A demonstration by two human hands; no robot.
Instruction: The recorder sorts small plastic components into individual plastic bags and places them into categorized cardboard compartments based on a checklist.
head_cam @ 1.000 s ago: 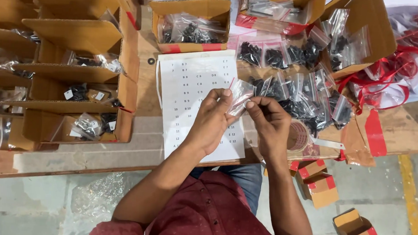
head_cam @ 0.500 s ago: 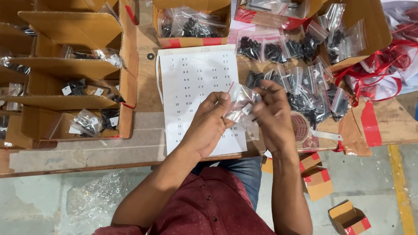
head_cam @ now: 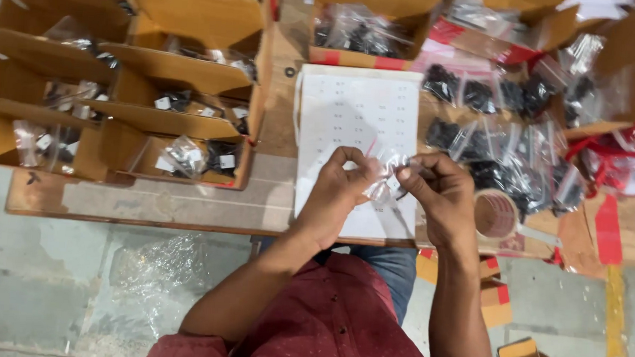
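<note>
**Two hands close a small clear bag over the list sheet**

Both hands meet above the white paper sheet [head_cam: 357, 108] and hold one small clear plastic bag [head_cam: 386, 176] between them. The left hand [head_cam: 338, 190] pinches its left edge with closed fingers, and the right hand [head_cam: 436, 195] pinches the right edge. I judge the step to be sealing or checking the bag; a next move would need a firm, even pinch along its top.

Just right of the hands stands a roll of brown tape [head_cam: 495, 215]. Beyond it lies a heap of clear bags with black parts [head_cam: 508, 130]. To the left, open cardboard boxes [head_cam: 169, 113] hold similar bags with white labels. At the far edge stands another box with a red strip [head_cam: 360, 57].
</note>
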